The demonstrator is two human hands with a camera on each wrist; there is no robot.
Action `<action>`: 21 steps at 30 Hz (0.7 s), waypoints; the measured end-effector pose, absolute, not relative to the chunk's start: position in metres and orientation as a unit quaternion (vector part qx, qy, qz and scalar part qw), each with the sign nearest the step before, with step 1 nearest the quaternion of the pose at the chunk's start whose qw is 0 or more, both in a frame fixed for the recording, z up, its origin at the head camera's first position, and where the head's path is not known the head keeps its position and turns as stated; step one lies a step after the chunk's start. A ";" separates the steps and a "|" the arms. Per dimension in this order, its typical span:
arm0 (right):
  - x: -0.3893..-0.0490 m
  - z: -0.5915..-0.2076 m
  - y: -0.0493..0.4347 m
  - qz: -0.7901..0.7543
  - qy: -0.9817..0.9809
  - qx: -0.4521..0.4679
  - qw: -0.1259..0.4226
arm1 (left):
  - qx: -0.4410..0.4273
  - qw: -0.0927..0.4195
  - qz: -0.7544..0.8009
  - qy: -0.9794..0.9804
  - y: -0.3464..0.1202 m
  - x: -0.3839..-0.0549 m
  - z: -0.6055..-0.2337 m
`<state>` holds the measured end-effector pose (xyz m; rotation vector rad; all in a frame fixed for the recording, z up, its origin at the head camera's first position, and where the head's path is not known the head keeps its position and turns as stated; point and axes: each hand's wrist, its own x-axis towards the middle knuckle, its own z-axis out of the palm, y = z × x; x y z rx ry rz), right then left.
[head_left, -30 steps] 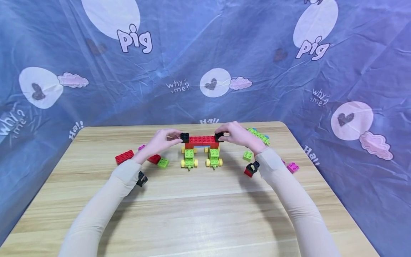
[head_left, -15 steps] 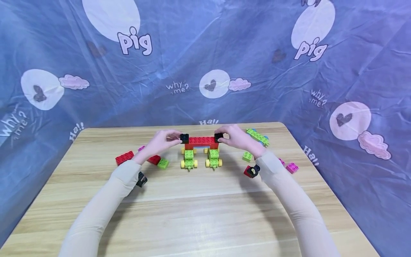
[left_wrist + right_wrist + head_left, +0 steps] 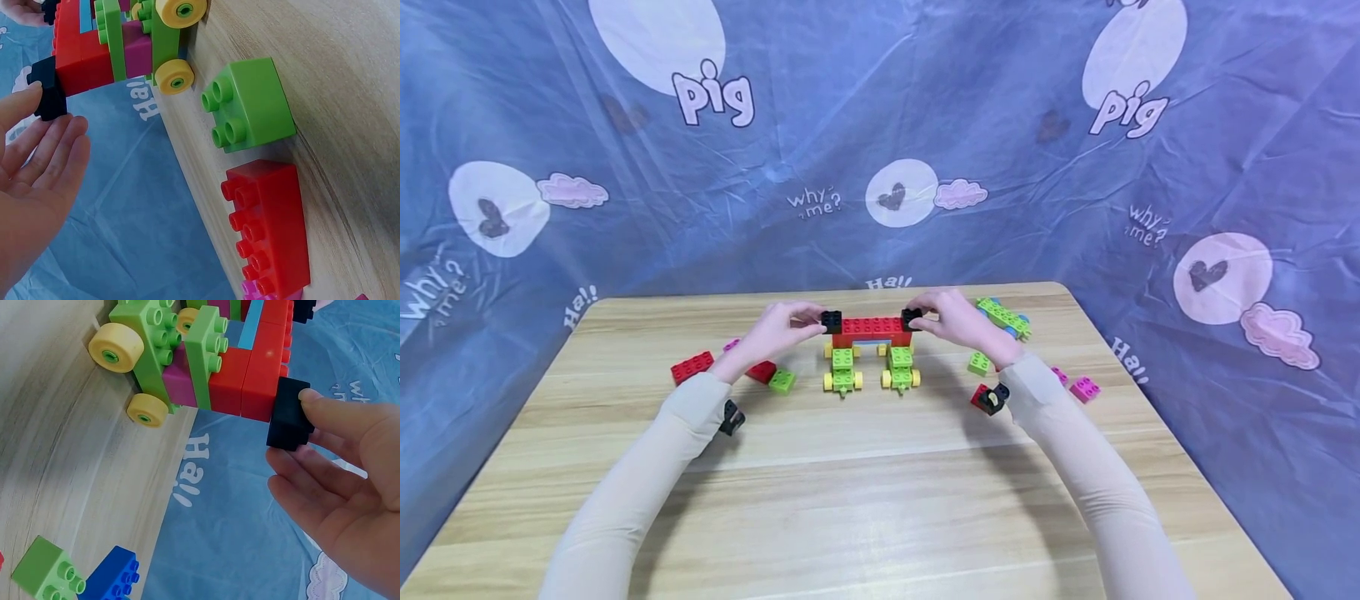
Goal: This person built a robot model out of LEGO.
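My left hand pinches a black brick between thumb and fingers at the left end of a row of red bricks. At the row's right end, my right hand pinches another black brick. Both black bricks touch the red row and stick out past its ends. How firmly they are seated cannot be told. Under the row stand two light-green bases with yellow wheels, the left base and the right base. A purple brick and a blue strip show within the build.
Left of the build lie a green brick, a red brick and another red brick. To the right are a green brick, a blue brick, a pink brick and a green wheeled base. A patterned blue cloth hangs behind.
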<state>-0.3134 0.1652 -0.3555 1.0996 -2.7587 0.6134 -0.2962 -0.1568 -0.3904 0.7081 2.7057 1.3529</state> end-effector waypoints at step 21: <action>-0.312 -0.353 0.163 0.197 -0.912 0.358 0.044 | 0.226 0.018 0.422 0.878 -0.156 -0.296 -0.390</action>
